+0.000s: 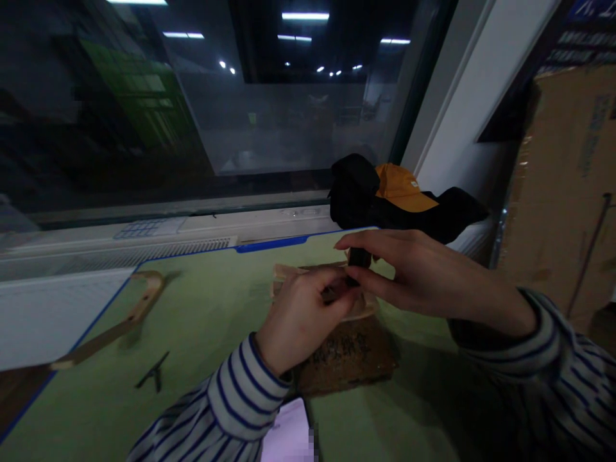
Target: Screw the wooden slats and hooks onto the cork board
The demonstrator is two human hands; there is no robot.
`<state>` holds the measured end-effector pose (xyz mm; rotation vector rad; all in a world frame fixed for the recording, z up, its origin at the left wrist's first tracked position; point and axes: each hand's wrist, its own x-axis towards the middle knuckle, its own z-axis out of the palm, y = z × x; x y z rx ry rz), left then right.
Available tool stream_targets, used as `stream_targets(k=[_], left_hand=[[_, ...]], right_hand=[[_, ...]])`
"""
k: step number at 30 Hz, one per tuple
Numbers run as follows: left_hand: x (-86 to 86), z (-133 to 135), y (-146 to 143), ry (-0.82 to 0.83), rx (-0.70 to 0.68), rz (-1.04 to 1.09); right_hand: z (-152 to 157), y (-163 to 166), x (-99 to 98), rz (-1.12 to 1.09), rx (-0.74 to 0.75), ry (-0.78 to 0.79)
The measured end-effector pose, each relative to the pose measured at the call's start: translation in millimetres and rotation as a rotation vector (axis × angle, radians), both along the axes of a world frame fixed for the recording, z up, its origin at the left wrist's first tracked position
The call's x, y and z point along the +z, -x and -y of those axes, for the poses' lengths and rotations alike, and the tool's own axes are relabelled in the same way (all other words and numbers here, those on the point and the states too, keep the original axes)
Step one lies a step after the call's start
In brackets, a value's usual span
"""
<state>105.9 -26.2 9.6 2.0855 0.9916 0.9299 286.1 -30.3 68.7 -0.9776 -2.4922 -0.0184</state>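
Observation:
My right hand (416, 269) pinches a small dark block (359, 258) between its thumb and fingers. My left hand (308, 314) is closed, its thumb and fingertips meeting just below that block; what they grip is hidden. Under both hands lies a brown slab (346, 359) with dark written characters on its near face. Pale, thin wood-like pieces (283, 274) show on top of it, largely covered by my fingers.
A green mat (212, 321) with a blue edge covers the table. On its left lie a bent wooden strip (139, 308) and a small dark tool-like piece (153, 373). A phone (289, 433) is near me. Caps (404, 186) rest by the window, a cardboard box (553, 192) at right.

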Motion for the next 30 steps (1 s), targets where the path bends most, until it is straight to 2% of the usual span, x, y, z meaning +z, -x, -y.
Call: stream_targets(k=[8, 14, 30], left_hand=[[6.0, -1.5, 0.3, -0.028, 0.040, -0.010], [10.1, -5.3, 0.8, 0.043, 0.007, -0.046], [8.4, -7.9, 0.1, 0.050, -0.003, -0.067]], right_hand=[[-0.9, -0.8, 0.1, 0.010, -0.009, -0.022], [-0.5, -0.9, -0.4, 0.012, -0.012, -0.032], [-0.1, 1.2, 0.5, 0.004, -0.011, 0.009]])
